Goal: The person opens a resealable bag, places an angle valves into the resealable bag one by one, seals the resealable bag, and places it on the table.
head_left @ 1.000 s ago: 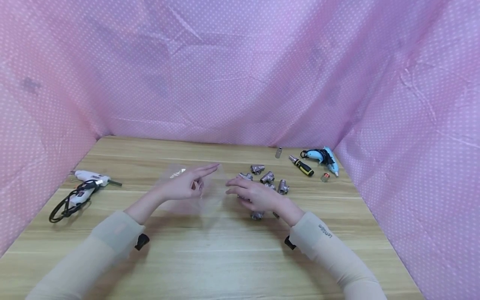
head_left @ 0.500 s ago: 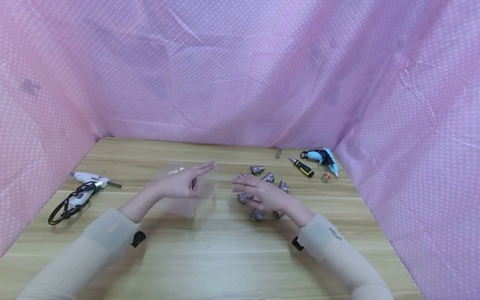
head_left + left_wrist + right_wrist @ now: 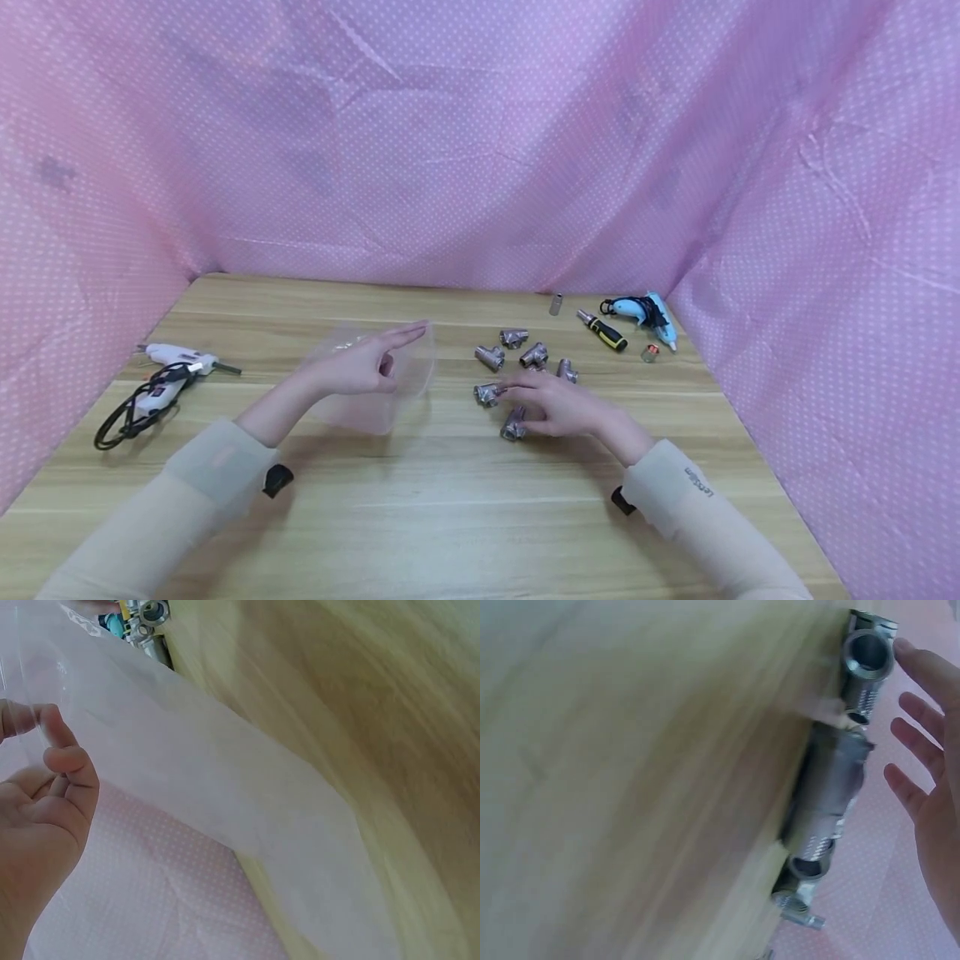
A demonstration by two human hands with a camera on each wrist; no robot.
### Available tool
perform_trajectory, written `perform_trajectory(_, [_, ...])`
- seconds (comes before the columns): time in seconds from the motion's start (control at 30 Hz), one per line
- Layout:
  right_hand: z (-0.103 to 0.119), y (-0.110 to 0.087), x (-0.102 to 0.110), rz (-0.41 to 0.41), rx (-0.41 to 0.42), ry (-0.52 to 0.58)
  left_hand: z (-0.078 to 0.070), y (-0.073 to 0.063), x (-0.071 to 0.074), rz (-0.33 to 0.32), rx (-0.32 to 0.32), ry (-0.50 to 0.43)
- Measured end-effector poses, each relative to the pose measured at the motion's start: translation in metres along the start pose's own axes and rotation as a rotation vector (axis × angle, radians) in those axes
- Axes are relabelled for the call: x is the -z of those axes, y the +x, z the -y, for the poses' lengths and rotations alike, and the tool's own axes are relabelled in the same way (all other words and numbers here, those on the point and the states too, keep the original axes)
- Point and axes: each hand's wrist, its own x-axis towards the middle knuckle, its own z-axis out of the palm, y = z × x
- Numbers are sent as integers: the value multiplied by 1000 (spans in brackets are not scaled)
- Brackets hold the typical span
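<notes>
My left hand (image 3: 356, 368) pinches a clear plastic bag (image 3: 358, 414), which hangs open from the fingers left of centre. In the left wrist view the bag (image 3: 217, 772) spreads wide over the wooden table. Several metal pipe tees (image 3: 490, 358) lie in a loose cluster right of the bag. Over the near side of that cluster is my right hand (image 3: 562, 404), fingers apart and loosely bent, covering part of it. The right wrist view has a tee (image 3: 825, 784) beside the fingers, with the thumb tip close to another tee (image 3: 866, 658).
At the left lies a white glue gun (image 3: 183, 356) with a coiled black cord. Back right are a yellow-and-black screwdriver (image 3: 606, 333), a blue glue gun (image 3: 637, 312) and small metal cylinders (image 3: 556, 304). Pink dotted cloth (image 3: 465, 150) hangs around the table.
My right hand has moved right and toward me across the tees, uncovering those at the left. My left hand has shifted slightly left, and the bag's mouth stands wider.
</notes>
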Motion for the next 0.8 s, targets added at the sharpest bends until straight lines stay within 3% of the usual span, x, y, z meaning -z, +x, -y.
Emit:
perform_trajectory(0.17, [0, -6, -2, 66, -29, 8, 0, 0, -3, -1, 27, -80])
perform_trajectory(0.4, [-3, -8, -6, 170, -65, -19, -4, 0, -7, 2, 66, -88])
perform_trajectory(0.53, [-2, -4, -6, 110, -75, -21, -2, 2, -8, 11, 77, -104])
perform_trajectory(0.8, [13, 20, 4, -90, -66, 21, 0, 4, -11, 5, 62, -120])
